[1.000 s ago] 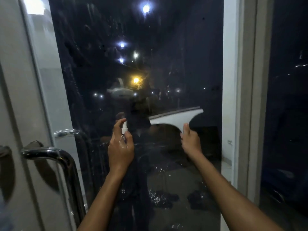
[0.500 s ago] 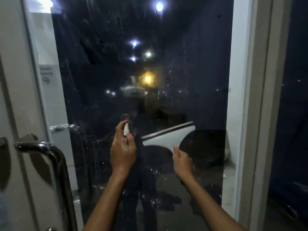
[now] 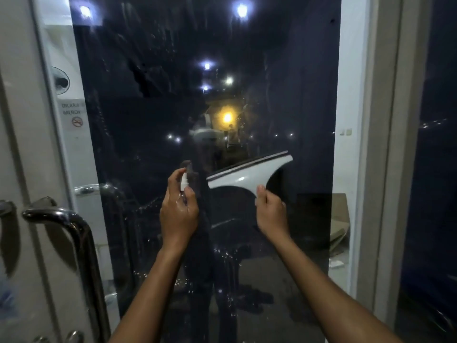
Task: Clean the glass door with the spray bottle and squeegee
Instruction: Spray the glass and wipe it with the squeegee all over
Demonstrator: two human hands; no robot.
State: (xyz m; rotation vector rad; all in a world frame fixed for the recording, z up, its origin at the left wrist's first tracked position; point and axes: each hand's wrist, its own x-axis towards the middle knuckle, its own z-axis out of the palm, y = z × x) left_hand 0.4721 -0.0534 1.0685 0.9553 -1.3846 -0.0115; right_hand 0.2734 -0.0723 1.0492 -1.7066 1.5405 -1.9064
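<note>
The dark glass door (image 3: 284,70) fills the middle of the view, with streaks and droplets on its pane. My left hand (image 3: 178,214) grips a small spray bottle (image 3: 184,184); only its white nozzle shows above my fingers, close to the glass. My right hand (image 3: 270,211) holds the white squeegee (image 3: 249,175) by its handle. Its blade with the dark rubber edge is tilted, right end higher, and lies at or near the glass at mid height.
A chrome pull handle (image 3: 74,233) stands out from the door at the left. A pale door frame (image 3: 378,144) runs down the right side. A no-smoking sign (image 3: 76,120) shows at the left, and street lights shine through the glass.
The squeegee dropped lower and to the left half a second ago, then rose again to the right. My left hand with the spray bottle stayed at about the same spot.
</note>
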